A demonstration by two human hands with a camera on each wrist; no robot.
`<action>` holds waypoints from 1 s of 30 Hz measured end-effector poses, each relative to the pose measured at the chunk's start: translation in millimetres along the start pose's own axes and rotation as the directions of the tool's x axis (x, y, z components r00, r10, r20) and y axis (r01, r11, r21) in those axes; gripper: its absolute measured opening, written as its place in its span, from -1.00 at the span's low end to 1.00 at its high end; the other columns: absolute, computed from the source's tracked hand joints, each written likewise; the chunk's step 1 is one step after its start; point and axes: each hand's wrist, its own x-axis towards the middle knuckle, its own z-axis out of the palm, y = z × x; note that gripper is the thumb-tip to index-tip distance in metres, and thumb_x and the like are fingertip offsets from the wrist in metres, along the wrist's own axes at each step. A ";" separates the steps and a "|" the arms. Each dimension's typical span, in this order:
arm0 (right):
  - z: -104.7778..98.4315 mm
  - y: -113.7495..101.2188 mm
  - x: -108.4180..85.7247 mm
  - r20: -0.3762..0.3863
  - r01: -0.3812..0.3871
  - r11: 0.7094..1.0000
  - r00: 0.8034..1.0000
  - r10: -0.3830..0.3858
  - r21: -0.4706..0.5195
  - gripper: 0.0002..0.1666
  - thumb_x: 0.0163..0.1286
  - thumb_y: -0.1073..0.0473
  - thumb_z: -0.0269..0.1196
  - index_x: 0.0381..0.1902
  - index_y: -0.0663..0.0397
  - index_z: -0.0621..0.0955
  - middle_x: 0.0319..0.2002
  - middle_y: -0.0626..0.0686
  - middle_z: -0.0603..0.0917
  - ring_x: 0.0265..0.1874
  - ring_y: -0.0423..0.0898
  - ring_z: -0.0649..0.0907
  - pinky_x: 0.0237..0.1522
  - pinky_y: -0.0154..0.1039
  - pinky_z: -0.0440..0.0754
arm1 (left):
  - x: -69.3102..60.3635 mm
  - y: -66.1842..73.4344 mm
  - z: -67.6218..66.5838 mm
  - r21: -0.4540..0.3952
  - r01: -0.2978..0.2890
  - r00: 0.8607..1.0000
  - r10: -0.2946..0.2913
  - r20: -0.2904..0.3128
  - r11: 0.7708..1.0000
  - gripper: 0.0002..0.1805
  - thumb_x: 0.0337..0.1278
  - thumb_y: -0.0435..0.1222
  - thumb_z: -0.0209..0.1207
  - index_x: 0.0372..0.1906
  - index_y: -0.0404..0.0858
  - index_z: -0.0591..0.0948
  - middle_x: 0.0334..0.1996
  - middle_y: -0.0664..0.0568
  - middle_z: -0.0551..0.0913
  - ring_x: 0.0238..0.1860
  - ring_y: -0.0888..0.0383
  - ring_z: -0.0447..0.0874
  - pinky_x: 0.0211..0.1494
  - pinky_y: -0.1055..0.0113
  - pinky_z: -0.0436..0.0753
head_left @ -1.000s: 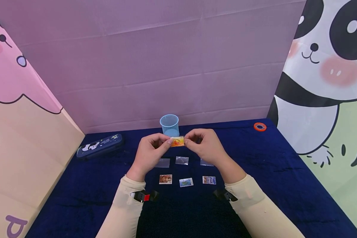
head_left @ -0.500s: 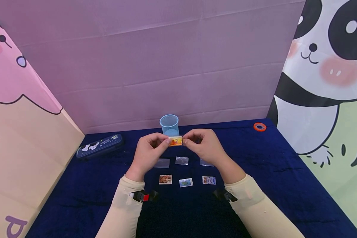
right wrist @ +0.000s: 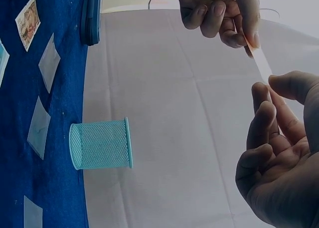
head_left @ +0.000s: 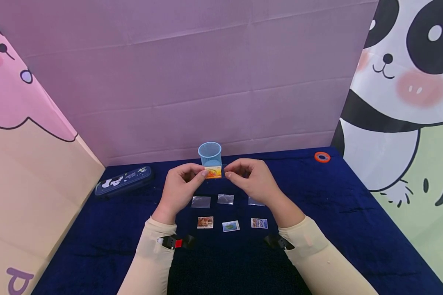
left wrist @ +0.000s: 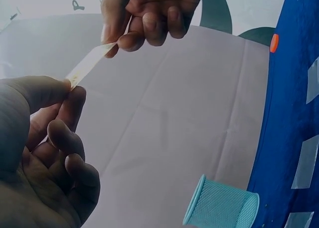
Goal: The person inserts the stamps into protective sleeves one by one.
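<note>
Lying nearest, low in the middle of the head view, were a brown stamp (head_left: 205,222), a green-blue stamp (head_left: 231,226) and a violet stamp (head_left: 259,223) on dark blue cloth (head_left: 299,190). Beyond them lay a left bag (head_left: 201,202), a middle bag (head_left: 226,199) and a right bag (head_left: 256,202), all clear. At centre, raised off the cloth, the left hand (head_left: 181,186) pinched a yellow stamp (head_left: 213,172) by its left edge between thumb and forefinger, remaining fingers loosely curled; the right hand (head_left: 254,179) had thumb and forefinger brought together on what appeared to be clear film (left wrist: 105,49) at the stamp's right end. Both pieces were judged very light and thin, the paper easily creased, the film slick; edges offered the best hold. Farther off were a pencil case (head_left: 124,181) at left, a mesh cup (head_left: 210,153) behind the stamp, an orange ring (head_left: 317,157) at right and a purple curtain (head_left: 221,73).
</note>
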 end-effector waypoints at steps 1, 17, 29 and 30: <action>0.2 0.4 0.0 -0.002 0.001 1.000 1.000 -0.001 -0.005 -0.89 0.48 0.15 0.39 -0.10 -0.01 0.78 -0.32 -0.02 0.71 -0.43 0.01 0.56 -0.42 -0.25 0.52 | 0.1 -0.6 -1.3 0.003 0.002 1.000 -0.002 -0.004 1.000 -0.88 0.40 -0.30 0.34 -0.09 -0.25 0.80 -0.29 0.00 0.75 -0.45 0.09 0.49 -0.38 0.38 0.48; 4.0 3.7 0.6 0.021 -0.024 0.999 0.999 0.024 -0.021 -0.92 0.49 0.16 0.38 -0.12 -0.08 0.78 -0.33 -0.04 0.68 -0.42 0.01 0.57 -0.47 -0.23 0.48 | 1.6 -8.8 -27.5 0.022 0.035 0.996 -0.033 -0.082 0.999 -0.83 0.40 -0.35 0.33 0.00 -0.23 0.77 -0.31 -0.02 0.66 -0.51 0.06 0.33 -0.50 0.37 0.34; 17.0 15.8 1.9 0.084 -0.070 0.997 0.994 0.073 -0.038 -0.92 0.46 0.19 0.40 -0.14 -0.10 0.77 -0.31 -0.06 0.69 -0.42 -0.02 0.61 -0.47 -0.21 0.51 | 1.5 -22.9 -54.3 0.017 0.129 0.967 -0.122 -0.223 0.992 -0.79 0.46 -0.18 0.31 -0.04 -0.24 0.77 -0.32 -0.03 0.66 -0.44 0.06 0.47 -0.42 0.38 0.52; 18.4 17.0 2.1 0.094 -0.072 0.996 0.993 0.076 -0.044 -0.92 0.46 0.18 0.40 -0.14 -0.11 0.77 -0.31 -0.06 0.69 -0.42 -0.03 0.61 -0.46 -0.21 0.52 | 1.1 -24.9 -56.5 0.027 0.146 0.964 -0.136 -0.229 0.989 -0.77 0.46 -0.16 0.30 -0.03 -0.24 0.77 -0.30 -0.02 0.65 -0.43 0.07 0.48 -0.40 0.38 0.53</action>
